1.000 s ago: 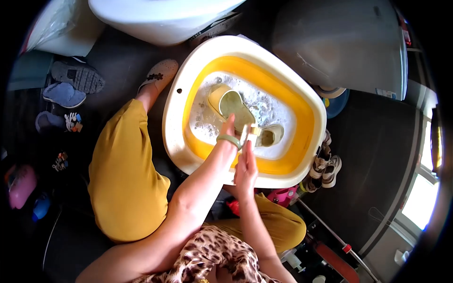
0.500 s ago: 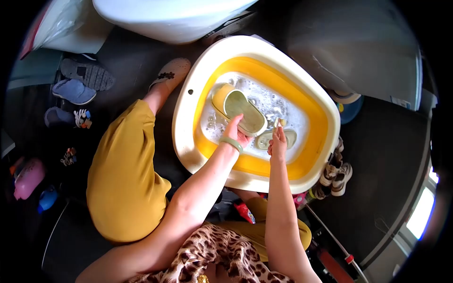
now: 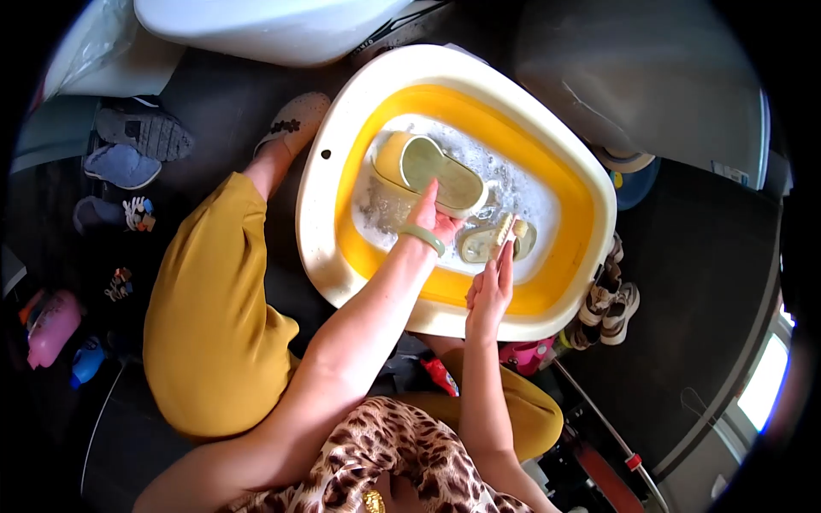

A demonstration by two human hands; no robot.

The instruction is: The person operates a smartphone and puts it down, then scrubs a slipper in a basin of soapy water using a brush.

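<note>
My left hand (image 3: 438,221) grips a pale green slipper (image 3: 457,184) by its heel end, thumb on the insole and fingers underneath. Its yellowish strap end points to the far left, over sudsy water. In my right hand (image 3: 492,291) is a small scrub brush (image 3: 506,232), its pale bristles showing above my fingers. Below the brush, a second green slipper (image 3: 476,245) lies in the water, partly covered by it. All this is inside a white-rimmed yellow basin (image 3: 318,214).
Grey-blue slippers (image 3: 124,166) lie on the dark floor at left, with a pink bottle (image 3: 55,329) lower down. Sneakers (image 3: 617,314) stand right of the basin, near a pink clog (image 3: 527,354). A white rounded fixture (image 3: 265,30) is at the top.
My right hand with the brush has drawn back toward me and turned, so the bristles show more. My left hand still holds the slipper, which looks slightly lower in the basin.
</note>
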